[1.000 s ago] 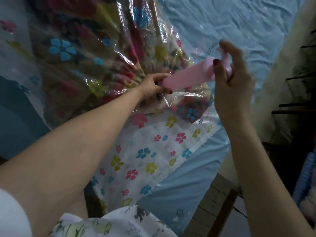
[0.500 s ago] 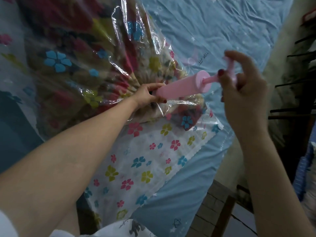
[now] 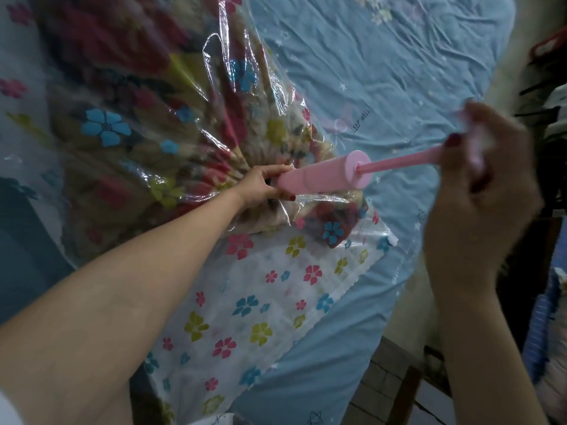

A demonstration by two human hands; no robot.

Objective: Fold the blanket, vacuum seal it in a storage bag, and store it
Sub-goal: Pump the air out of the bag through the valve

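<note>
A folded flowered blanket (image 3: 129, 124) lies inside a clear storage bag (image 3: 276, 302) printed with small flowers, on the bed. The plastic is creased tight around the blanket and gathers toward the valve. A pink hand pump (image 3: 325, 176) stands on the bag at that spot. My left hand (image 3: 264, 187) grips the base of the pump barrel against the bag. My right hand (image 3: 478, 185) grips the pump's handle, blurred, with the pink rod (image 3: 402, 162) drawn well out of the barrel.
The bag lies on a bed with a light blue sheet (image 3: 383, 56) printed with stars. The bed's edge runs down the right side, with a tiled floor (image 3: 389, 372) and dark furniture (image 3: 540, 96) beyond it.
My right hand has pulled the pump handle outward to the right, so the rod now shows at length. My left hand stays at the barrel's base.
</note>
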